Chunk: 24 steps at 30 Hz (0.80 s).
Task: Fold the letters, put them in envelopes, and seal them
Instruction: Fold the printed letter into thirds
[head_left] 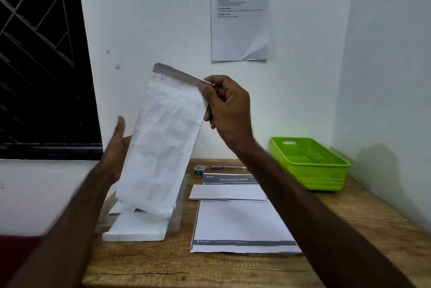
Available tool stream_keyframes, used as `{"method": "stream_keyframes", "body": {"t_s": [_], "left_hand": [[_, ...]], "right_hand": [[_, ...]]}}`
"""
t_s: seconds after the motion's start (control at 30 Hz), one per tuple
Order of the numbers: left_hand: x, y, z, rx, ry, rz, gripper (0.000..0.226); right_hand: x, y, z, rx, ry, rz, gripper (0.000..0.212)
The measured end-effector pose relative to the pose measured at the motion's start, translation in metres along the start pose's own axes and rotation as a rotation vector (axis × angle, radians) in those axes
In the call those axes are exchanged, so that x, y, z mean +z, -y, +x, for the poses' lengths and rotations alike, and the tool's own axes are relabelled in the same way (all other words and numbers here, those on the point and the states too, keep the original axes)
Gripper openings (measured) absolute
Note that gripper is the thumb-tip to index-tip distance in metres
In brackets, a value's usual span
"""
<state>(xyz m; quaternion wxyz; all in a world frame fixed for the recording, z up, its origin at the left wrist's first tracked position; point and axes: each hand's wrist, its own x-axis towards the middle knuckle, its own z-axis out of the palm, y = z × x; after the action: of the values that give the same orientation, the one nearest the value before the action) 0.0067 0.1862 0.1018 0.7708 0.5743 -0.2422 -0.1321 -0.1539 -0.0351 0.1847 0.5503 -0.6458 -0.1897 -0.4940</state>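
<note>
A right hand pinches the upper corner of a crumpled white envelope between thumb and curled fingers, while the left hand, blurred, lies against the envelope's left edge with fingers straight and thumb raised. The envelope is held tilted in the air above the left side of a wooden table, its grey flap standing open at the top. Below it a stack of white envelopes sits in a clear tray. Just to the right lies a printed letter with a folded sheet across its upper part. Behind them rest a roll of tape and a pen. A green plastic basket stands at the table's far right corner. A printed notice hangs on the white wall.
</note>
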Motion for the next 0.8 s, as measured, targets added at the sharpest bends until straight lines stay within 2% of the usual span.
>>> {"method": "stream_keyframes", "body": {"t_s": [0.07, 0.17, 0.23, 0.3, 0.37, 0.4, 0.53, 0.63, 0.7, 0.8], "left_hand": [[0.0, -0.006, 0.0, 0.01, 0.095, -0.117, 0.095], [-0.002, -0.014, -0.004, -0.052, 0.4, -0.223, 0.087], [0.002, -0.014, -0.001, -0.029, 0.476, -0.006, 0.075], [0.015, -0.014, 0.0, 0.051, 0.308, 0.314, 0.059], [0.032, -0.016, -0.001, 0.077, 0.204, 0.389, 0.025], [0.036, -0.016, 0.001, 0.107, 0.17, 0.396, 0.017], [0.039, -0.011, 0.011, 0.324, -0.053, 0.532, 0.014], [0.034, -0.003, 0.017, 0.493, -0.161, 0.65, 0.013], [0.028, 0.004, 0.023, 0.553, -0.246, 0.749, 0.016], [0.015, 0.02, 0.026, 0.57, -0.388, 1.07, 0.014]], "right_hand": [[-0.005, -0.005, 0.008, -0.003, -0.041, -0.028, 0.009], [-0.014, -0.014, 0.015, -0.007, -0.084, -0.067, 0.011], [-0.019, -0.022, 0.017, -0.014, -0.104, -0.087, 0.01], [-0.024, -0.03, 0.018, -0.012, -0.122, -0.097, 0.009], [-0.029, -0.036, 0.017, -0.001, -0.135, -0.083, 0.009], [-0.032, -0.039, 0.017, 0.005, -0.137, -0.076, 0.008], [-0.048, -0.055, 0.014, 0.058, -0.091, -0.073, 0.003], [-0.061, -0.066, 0.008, 0.172, -0.01, -0.072, 0.011], [-0.075, -0.073, 0.002, 0.307, 0.102, -0.034, 0.016], [-0.097, -0.093, -0.009, 0.524, 0.332, -0.026, 0.016]]}}
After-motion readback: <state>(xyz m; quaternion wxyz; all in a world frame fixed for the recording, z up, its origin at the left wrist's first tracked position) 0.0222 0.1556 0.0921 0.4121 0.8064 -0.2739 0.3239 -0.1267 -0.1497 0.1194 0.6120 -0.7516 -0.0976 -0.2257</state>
